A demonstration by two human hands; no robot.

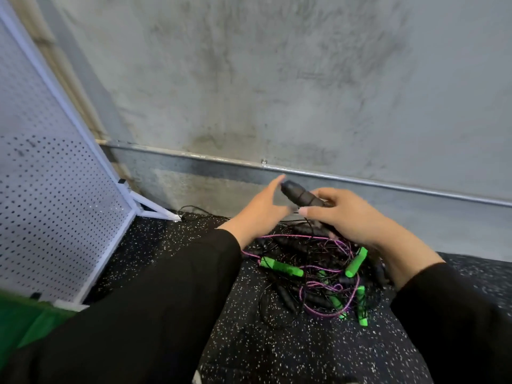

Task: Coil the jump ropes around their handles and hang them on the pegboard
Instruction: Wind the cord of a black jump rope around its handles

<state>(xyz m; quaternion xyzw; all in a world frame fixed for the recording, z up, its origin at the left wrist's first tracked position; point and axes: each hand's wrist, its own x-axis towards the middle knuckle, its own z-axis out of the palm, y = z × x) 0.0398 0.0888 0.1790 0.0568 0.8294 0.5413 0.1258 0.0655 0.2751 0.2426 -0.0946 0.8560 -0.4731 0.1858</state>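
My right hand [343,214] grips a pair of black jump rope handles [300,194] with thin black cord wrapped around them, held above the floor. Just left of the handles' tip, my left hand [260,209] is flat with its fingers apart; whether it holds the cord I cannot tell. Below both hands lies a tangled pile of jump ropes [318,275]: green handles [282,267], black handles, purple cord and black cord. The white pegboard [52,200] stands at the left, tilted in view, with no hooks or ropes visible on it.
A grey concrete wall [277,79] with a metal conduit [360,178] along its base is straight ahead. The floor is black speckled rubber [277,350]. A loose black cord [194,210] lies by the pegboard's white foot. Something green [25,322] sits at the lower left.
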